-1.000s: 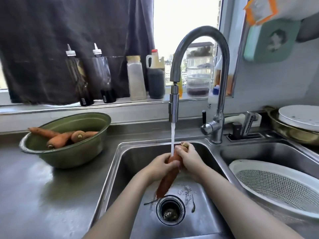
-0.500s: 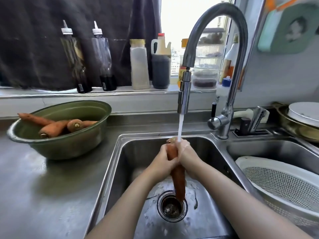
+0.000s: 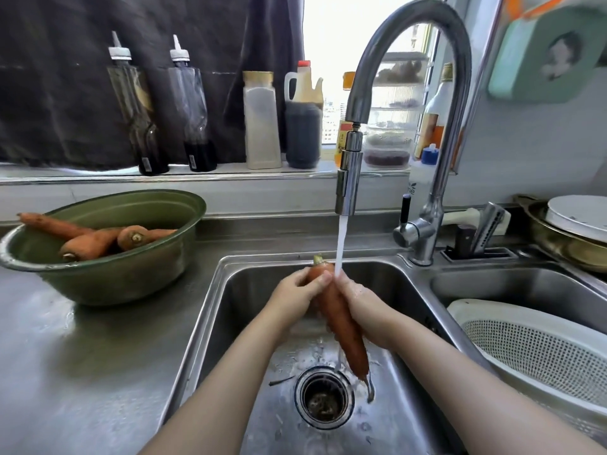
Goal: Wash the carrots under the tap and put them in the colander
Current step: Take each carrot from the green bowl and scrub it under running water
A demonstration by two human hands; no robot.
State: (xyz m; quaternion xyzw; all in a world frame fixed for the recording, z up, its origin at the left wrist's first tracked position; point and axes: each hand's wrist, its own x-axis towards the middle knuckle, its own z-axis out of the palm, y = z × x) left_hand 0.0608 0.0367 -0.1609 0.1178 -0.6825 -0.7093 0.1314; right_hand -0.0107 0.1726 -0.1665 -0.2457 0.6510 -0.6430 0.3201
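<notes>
An orange carrot (image 3: 345, 330) hangs tip-down over the left sink basin (image 3: 236, 290), its stem end up under the running tap (image 3: 349, 178). My left hand (image 3: 295, 293) grips its upper part from the left. My right hand (image 3: 368, 307) holds it from the right, fingers wrapped along its side. The water stream lands where my hands meet. A white colander (image 3: 532, 349) sits empty in the right basin. A green bowl (image 3: 131, 274) on the left counter holds three more carrots (image 3: 95, 241).
The drain (image 3: 324, 394) lies below the carrot tip. Bottles (image 3: 262, 119) line the windowsill behind. A metal pan with a white plate (image 3: 578, 221) stands at the far right. The wet steel counter (image 3: 65, 372) stretches to the left of the sink.
The carrot's tip has swung from lower left to the right of the drain, and more of its stem end shows above my hands. My view has moved closer.
</notes>
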